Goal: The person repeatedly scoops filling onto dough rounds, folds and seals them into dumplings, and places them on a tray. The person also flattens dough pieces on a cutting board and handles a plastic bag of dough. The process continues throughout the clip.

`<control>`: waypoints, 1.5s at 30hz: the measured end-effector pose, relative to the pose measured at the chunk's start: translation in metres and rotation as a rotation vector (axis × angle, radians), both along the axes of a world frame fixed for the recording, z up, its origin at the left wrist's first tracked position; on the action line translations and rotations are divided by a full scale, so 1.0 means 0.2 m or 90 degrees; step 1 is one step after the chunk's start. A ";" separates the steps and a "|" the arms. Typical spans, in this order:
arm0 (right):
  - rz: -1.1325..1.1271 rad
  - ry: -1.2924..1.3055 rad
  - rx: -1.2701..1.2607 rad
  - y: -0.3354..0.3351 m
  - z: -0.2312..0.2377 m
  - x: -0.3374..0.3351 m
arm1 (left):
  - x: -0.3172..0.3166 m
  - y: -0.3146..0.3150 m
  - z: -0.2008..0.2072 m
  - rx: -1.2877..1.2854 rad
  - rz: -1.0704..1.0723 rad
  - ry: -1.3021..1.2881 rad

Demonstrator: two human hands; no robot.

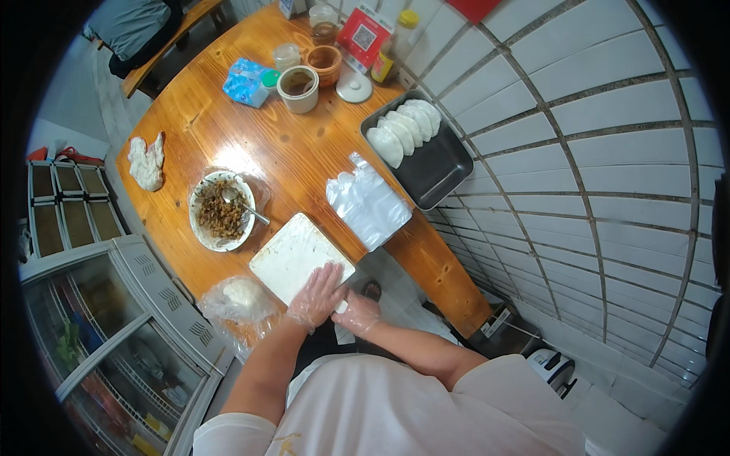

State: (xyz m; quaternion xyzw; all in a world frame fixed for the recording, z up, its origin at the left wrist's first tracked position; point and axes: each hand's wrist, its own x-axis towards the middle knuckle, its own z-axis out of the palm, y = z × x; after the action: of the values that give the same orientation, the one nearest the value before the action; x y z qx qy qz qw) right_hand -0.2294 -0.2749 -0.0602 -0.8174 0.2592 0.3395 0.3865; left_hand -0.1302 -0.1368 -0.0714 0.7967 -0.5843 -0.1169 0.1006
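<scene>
My left hand (315, 298), in a clear plastic glove, lies with fingers stretched out over the near edge of a square white board (296, 254). Close beside it, my right hand (359, 315), gloved too, is closed around a small white piece (341, 307) that looks like dough; most of it is hidden. Left of the board, a ball of dough (242, 292) rests in a clear plastic bag. Beyond that stands a white bowl (199, 232) of brown chopped filling (219, 210) with a metal spoon (257, 216) in it.
Several folded white dumplings (401, 131) lie in a black tray (445, 176) by the tiled wall. Clear plastic gloves (369, 204) sit at the table edge. A dough lump (147, 162) is far left. Jars (297, 90), a tissue pack (247, 82) and a bottle (394, 49) stand at the back.
</scene>
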 end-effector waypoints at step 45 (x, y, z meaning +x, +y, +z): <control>0.176 -0.081 -0.136 -0.04 0.19 0.02 | -0.15 0.04 0.20 0.126 0.113 -0.112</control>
State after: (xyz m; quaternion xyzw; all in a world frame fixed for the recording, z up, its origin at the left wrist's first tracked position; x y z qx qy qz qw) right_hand -0.2258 -0.2830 -0.0225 -0.9014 0.1541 0.3075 0.2629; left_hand -0.1600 -0.1292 -0.0311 0.8584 -0.5038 -0.0941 -0.0202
